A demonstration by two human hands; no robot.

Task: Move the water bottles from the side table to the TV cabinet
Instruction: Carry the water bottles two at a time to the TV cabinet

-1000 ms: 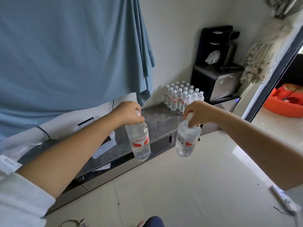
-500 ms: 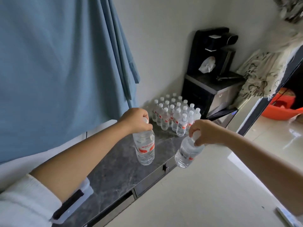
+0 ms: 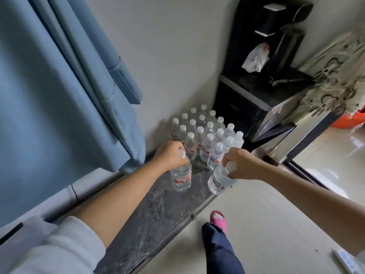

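Head view, looking down: the left hand (image 3: 170,155) grips a water bottle (image 3: 181,177) by its neck, upright over the dark marble top of the TV cabinet (image 3: 158,214). The right hand (image 3: 240,164) curls round the neck of a second bottle (image 3: 219,179), tilted at the cabinet's front edge. A cluster of bottles (image 3: 205,135) stands just behind them, beside a blue curtain (image 3: 59,86).

Bottle labels (image 3: 182,177) blurred, unreadable

A dark marbled cabinet top (image 3: 158,214) carries a cluster of water bottles (image 3: 205,133).
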